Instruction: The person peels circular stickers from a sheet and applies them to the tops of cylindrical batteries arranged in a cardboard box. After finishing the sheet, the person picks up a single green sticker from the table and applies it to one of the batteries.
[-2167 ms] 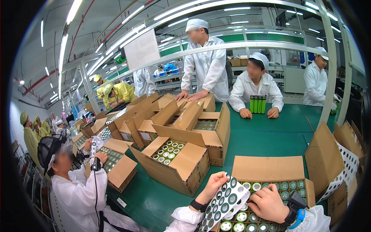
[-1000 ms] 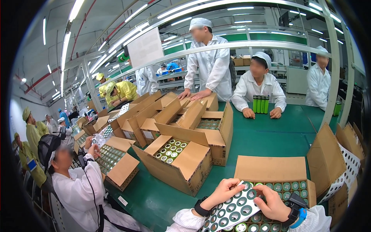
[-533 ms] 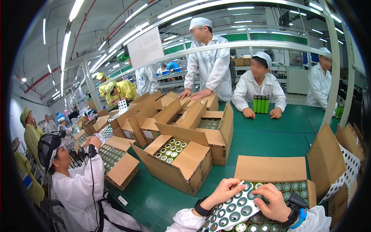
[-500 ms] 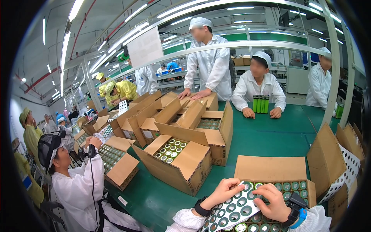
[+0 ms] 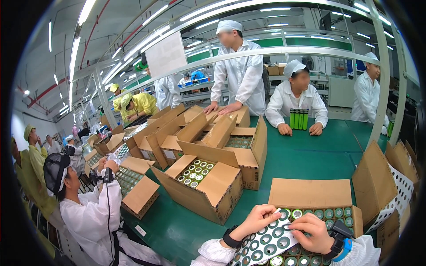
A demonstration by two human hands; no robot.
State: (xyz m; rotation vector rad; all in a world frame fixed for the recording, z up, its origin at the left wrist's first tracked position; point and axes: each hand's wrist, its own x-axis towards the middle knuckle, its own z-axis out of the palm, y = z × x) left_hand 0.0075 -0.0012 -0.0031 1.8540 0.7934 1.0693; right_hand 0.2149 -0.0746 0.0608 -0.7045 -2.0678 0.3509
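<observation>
A white sheet of dark ring-shaped stickers (image 5: 265, 249) lies slanted over an open cardboard box (image 5: 309, 192) at the lower right. My left hand (image 5: 262, 219) grips the sheet's upper edge between thumb and fingers. Close beside it, my right hand (image 5: 314, 231) pinches at the sheet's right edge, thumb and forefinger together on what looks like a single dark ring sticker (image 5: 287, 227). Under and beyond the sheet, the box holds rows of green cylindrical battery cells (image 5: 329, 213), several topped with dark rings, others showing bright ends. The sheet hides part of them.
Left of my box, another open box of cells (image 5: 212, 188) stands on the green table (image 5: 295, 157). More cartons run back to the left. Punched white sheets (image 5: 399, 191) lean in cartons at right. Co-workers sit left and opposite, one behind upright green cells (image 5: 299, 119).
My right hand's fingers have shifted slightly down and left and closed into a pinch at the sheet's edge. My left hand stays put. The seated co-worker opposite has turned their head to the right.
</observation>
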